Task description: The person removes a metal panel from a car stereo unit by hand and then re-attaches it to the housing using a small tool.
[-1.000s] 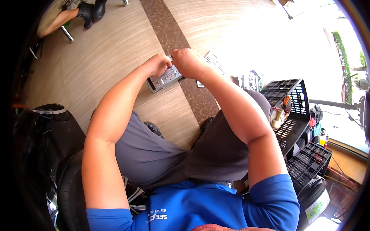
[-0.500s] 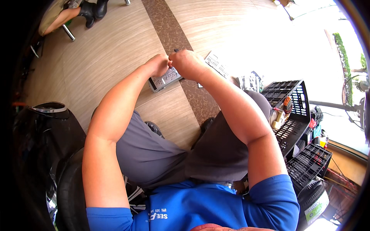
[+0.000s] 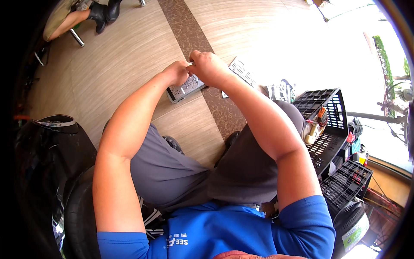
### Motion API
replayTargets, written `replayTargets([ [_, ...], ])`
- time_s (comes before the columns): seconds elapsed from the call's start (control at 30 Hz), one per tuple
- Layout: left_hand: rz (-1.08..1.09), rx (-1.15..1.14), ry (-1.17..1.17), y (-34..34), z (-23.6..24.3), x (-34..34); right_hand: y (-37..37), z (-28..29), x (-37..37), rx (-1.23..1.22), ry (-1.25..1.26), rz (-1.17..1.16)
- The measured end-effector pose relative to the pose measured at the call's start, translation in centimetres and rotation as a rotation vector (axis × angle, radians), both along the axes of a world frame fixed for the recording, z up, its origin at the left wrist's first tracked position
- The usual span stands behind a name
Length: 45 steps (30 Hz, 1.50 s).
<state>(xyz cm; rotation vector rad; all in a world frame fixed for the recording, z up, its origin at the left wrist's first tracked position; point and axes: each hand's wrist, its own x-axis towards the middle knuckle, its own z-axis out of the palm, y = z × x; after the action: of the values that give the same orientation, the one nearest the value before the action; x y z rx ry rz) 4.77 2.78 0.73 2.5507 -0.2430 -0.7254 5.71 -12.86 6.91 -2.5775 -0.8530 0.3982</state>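
Person seated, both bare hands (LH, RH) out in front over a grey metal box w/ a dotted top. Box lies on the wood-look floor, across the L edge of the dark brown strip; near corner sits on the pale floor L of that edge. Hands hide the box's far end.

LH: fingers bent, thumb side toward RH, right above the box; can't tell if anything's pinched. RH: fingers curled, tips close by LH, maybe touching; can't tell if it's clamped on sth.

White slotted panel on floor by the strip's R edge, partly behind R forearm.

Writing: blue shirt has white chest print, large Latin letters next to small Chinese chars, upside down in this view. White-and-green label on a black ribbed item, R side; text too small to read.

R of the knee: black crate w/ an orange-and-beige tool inside; 2nd black crate just below it in view. L side: shiny black seat-like thing. Floor's far L corner: another person's black boots, near a chrome leg.
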Motion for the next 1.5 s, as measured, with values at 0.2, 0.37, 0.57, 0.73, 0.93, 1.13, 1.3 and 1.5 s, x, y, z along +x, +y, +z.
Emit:
replayTargets([
  [0.2,0.150,-0.142,-0.018,0.7,-1.6,-0.5,0.3,0.6,-0.2,0.101,0.002,0.080],
  [0.37,0.087,-0.180,-0.082,0.3,-2.0,-0.3,-0.1,-0.2,0.1,0.112,0.003,0.168],
  [0.57,-0.028,-0.031,-0.104,1.9,-3.3,0.2,0.9,-0.1,0.1,0.223,0.045,0.011],
  [0.73,0.123,-0.192,-0.043,0.4,-2.1,-0.3,-0.3,0.6,0.6,0.169,0.130,0.020],
  [0.93,0.166,-0.220,-0.046,1.2,-3.1,-0.3,0.2,0.3,0.1,0.203,0.073,0.099],
  [1.13,0.104,-0.209,-0.091,0.6,-3.2,0.1,-0.4,1.1,0.4,0.201,0.165,0.066],
  [1.3,-0.047,-0.086,-0.157,1.0,-3.0,0.3,0.0,1.1,0.5,0.233,0.160,-0.056],
  [1.5,0.081,-0.230,-0.119,0.8,-3.0,-0.4,-0.4,1.0,0.3,0.252,0.093,0.040],
])
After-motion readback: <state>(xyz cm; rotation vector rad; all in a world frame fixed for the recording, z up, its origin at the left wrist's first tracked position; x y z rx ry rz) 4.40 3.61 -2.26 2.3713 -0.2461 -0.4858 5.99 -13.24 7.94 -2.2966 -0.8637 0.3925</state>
